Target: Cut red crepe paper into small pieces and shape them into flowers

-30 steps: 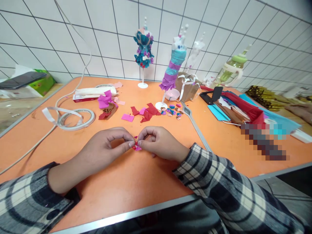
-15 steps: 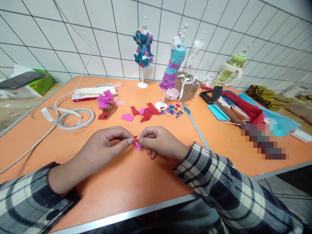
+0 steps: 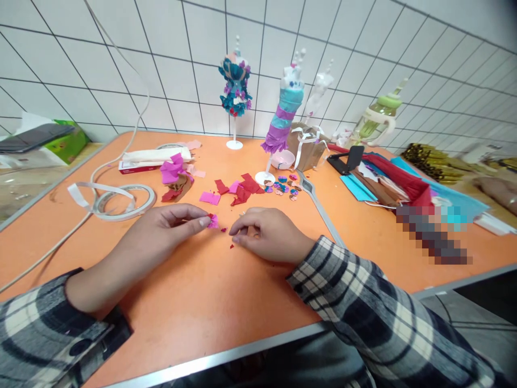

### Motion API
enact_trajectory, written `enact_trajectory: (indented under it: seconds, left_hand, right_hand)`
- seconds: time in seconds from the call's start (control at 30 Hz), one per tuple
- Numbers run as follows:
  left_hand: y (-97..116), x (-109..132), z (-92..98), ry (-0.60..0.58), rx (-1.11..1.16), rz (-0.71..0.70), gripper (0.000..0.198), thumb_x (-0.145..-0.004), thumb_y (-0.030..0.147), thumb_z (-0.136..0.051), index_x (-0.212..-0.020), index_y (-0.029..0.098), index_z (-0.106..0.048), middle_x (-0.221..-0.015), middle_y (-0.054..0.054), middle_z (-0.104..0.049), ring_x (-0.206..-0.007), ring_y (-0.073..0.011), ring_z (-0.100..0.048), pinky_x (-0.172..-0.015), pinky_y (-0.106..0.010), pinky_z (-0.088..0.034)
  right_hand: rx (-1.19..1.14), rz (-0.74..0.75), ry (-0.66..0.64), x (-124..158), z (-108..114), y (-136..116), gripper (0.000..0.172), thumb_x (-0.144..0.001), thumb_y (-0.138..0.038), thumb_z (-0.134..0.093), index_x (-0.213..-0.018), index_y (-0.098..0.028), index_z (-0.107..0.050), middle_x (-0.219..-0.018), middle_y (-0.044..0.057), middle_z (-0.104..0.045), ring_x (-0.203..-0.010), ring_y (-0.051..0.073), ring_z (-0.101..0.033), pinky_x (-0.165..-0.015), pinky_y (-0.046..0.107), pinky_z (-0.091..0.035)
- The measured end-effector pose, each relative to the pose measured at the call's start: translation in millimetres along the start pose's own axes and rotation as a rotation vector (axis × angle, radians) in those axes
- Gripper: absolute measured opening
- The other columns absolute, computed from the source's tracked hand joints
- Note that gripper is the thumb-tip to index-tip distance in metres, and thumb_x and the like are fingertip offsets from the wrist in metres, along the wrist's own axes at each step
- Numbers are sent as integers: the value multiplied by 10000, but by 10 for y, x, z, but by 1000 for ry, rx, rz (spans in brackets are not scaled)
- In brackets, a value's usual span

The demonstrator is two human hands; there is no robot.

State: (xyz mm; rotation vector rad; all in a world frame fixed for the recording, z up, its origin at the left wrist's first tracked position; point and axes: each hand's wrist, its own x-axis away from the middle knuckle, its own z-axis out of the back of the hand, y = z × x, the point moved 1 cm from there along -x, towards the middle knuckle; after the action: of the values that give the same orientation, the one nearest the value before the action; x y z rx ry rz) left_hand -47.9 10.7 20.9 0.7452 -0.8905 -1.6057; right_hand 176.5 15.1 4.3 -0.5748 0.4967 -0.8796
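Between its thumb and forefinger, my left hand (image 3: 169, 229) pinches a small pink-and-red crepe paper flower (image 3: 214, 221). To the right, my right hand (image 3: 269, 234) is apart from that flower, low over the table, its fingers curled and the thumb tip close to the forefinger. Whether anything sits between those fingertips I cannot make out. A tiny dark red paper scrap (image 3: 223, 230) lies between the hands, and a second red scrap (image 3: 231, 247) is just below the right fingertips. Beyond the hands lie red crepe paper pieces (image 3: 244, 191) and a pink paper square (image 3: 210, 198).
A tape roll (image 3: 147, 202) lies at left beside a white cable (image 3: 92, 186). Behind stand a teal-dressed mini mannequin (image 3: 235, 89), a blue-and-purple one (image 3: 285, 110) and small paper flowers (image 3: 285, 187). Folded paper sheets (image 3: 398, 178) and a bottle (image 3: 377, 118) are at right.
My left hand has drawn the paper flower left, away from my right hand, which has let go of it. Tiny red scraps now show on the table between the hands.
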Motion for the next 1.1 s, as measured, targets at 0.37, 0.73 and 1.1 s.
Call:
enact_trajectory:
  seconds: [0.37, 0.73, 1.1]
  left_hand:
    - [-36, -40, -19, 148, 140, 59, 345, -722, 553, -774, -808, 218, -766, -917, -22, -822, -910, -275, -719, -854, -358, -558]
    - [-142, -51, -45, 166, 123, 121, 381, -704, 610, -738, -820, 252, -791, -899, -41, -804, -920, -303, -714, -869, -392, -551]
    - [-145, -107, -191, -3, 119, -48, 271, -777, 500, -683, -731, 246, -765, -801, -39, -771, -776, -228, -707, -750, -318, -578]
  right_hand:
    - [369, 244, -20, -207, -209, 23, 178, -992, -231, -547, -926, -197, -709, -1050, 54, -697, -956, 190, -562, -788, 305, -397]
    - [376, 254, 170, -229, 22, -1, 248, -953, -110, -530, -1123, -223, -670, -993, 33, -742, -900, 171, -656, -777, 282, -491]
    - [175, 17, 1179, -544, 1467, 1488, 299, -849, -138, -544, -1129, -181, -641, -1018, 73, -763, -997, 205, -729, -935, 378, -559]
